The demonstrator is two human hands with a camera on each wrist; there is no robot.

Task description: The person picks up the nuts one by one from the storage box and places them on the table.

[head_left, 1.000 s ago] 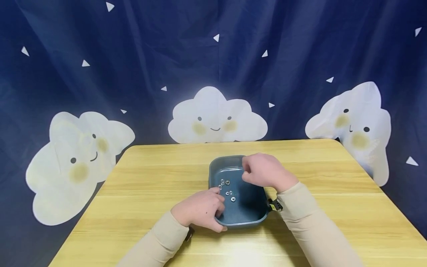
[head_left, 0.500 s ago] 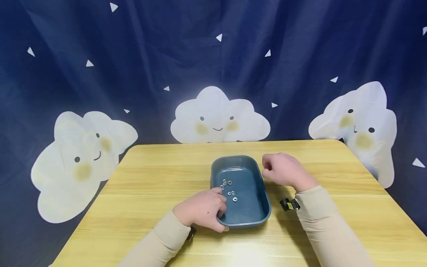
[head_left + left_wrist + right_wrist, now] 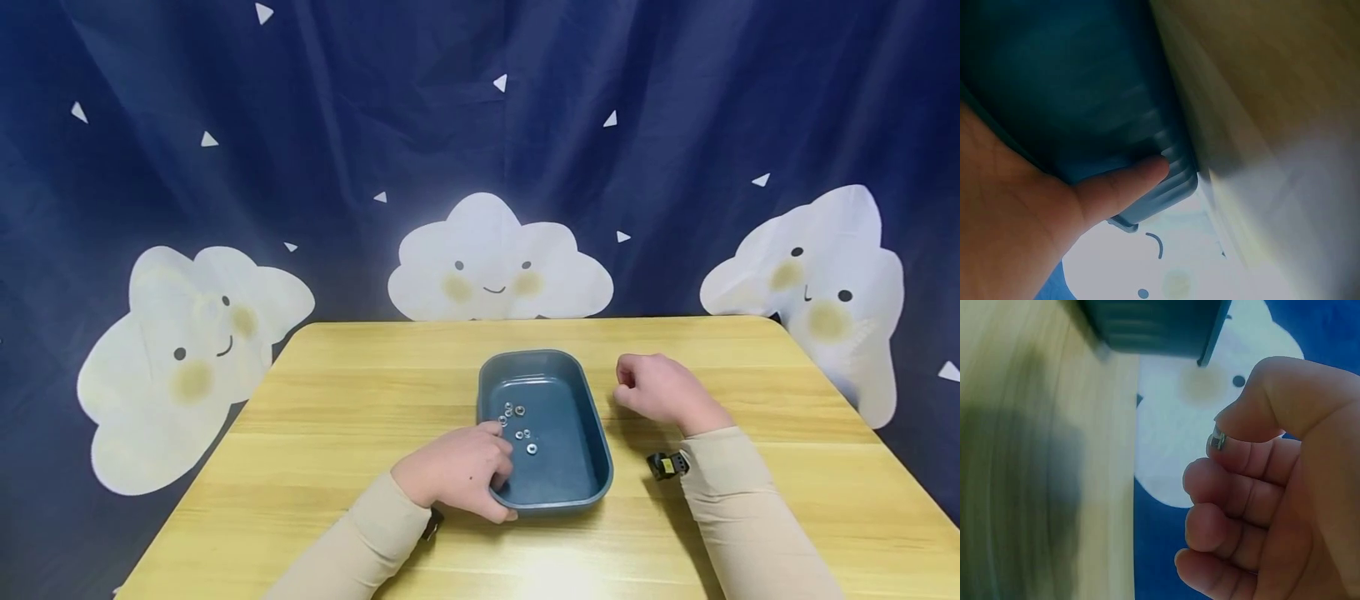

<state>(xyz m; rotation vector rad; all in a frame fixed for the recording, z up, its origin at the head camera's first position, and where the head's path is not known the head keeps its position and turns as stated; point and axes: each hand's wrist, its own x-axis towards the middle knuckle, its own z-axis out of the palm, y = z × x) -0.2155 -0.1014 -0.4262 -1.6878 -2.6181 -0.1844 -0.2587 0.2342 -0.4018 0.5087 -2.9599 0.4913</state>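
In the head view, the work is seemingly sitting partway: about seven metal nuts (image 3: 521,410) are lying inside the blue tray (image 3: 551,506), the left hand (image 3: 459,468) is gripping its near left corner, and the right hand (image 3: 667,390) is hovering right of it. The left wrist view is adding the thumb (image 3: 1125,184) pressing the tray's outside; only the right wrist view is showing one small metal piece (image 3: 1217,441) being pinched outside the tray.

The container (image 3: 564,475) at the left hand (image 3: 456,472) is dark slate blue; the small nuts (image 3: 532,448) just past that hand are silvery, as is the piece (image 3: 1217,442) in the right hand (image 3: 670,390). Behind both hands, beige sleeves (image 3: 757,508); around them, a yellow wood-grained table (image 3: 375,375); beyond, a navy curtain (image 3: 420,83) patterned with white clouds (image 3: 491,237).
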